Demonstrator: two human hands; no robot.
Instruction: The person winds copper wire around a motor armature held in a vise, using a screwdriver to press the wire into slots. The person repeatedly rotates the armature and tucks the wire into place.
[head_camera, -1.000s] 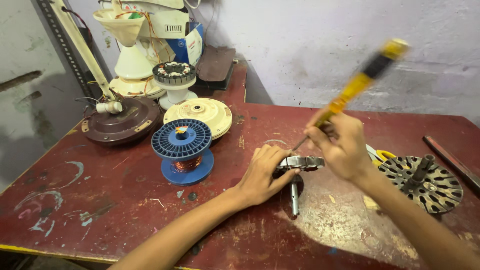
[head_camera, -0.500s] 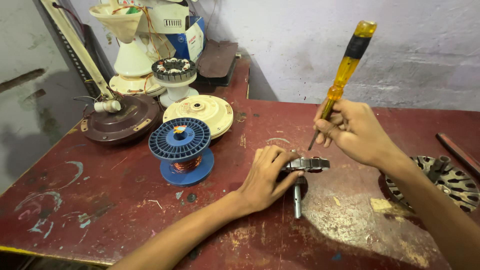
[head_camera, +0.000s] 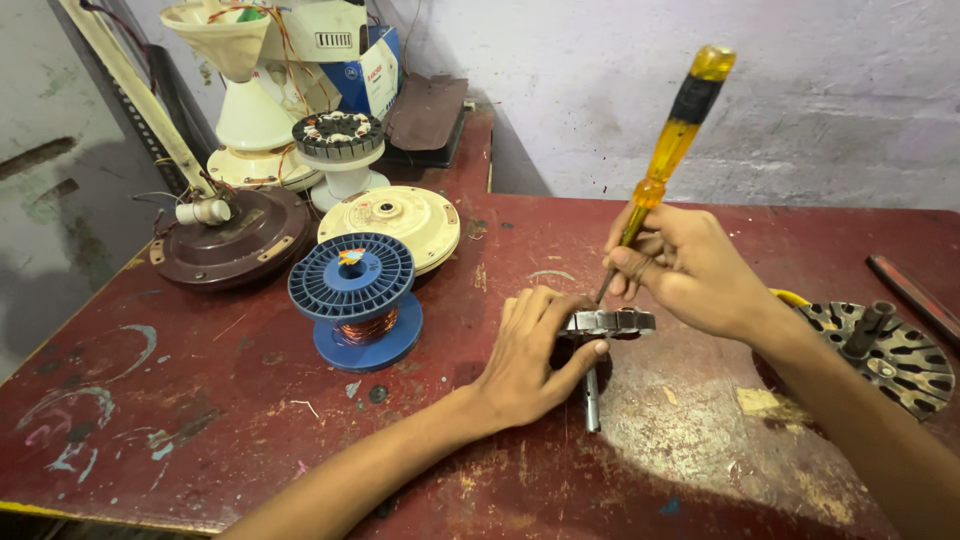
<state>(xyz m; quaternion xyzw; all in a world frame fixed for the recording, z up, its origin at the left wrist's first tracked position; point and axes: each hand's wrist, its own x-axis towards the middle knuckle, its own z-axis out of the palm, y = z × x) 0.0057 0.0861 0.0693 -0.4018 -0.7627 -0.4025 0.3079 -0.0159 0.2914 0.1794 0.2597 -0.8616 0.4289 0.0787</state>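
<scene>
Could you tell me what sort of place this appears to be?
Probably a small fan or motor repair workshop: a blue spool of copper wire, fan motor housings and a slotted metal core sit on a worn red workbench.

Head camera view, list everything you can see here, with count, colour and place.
screwdriver: one, yellow handle, right hand, tip down at the stator
small stator: one, grey metal, on its shaft, table centre
wire spool: one, blue with copper wire, left of centre
round motor covers: one cream, one brown, back left
wound stator: one, on a white stand, back left
slotted rotor disc: one, grey, far right
table: one, worn red
left hand: steadies the small stator
right hand: grips the screwdriver
</scene>
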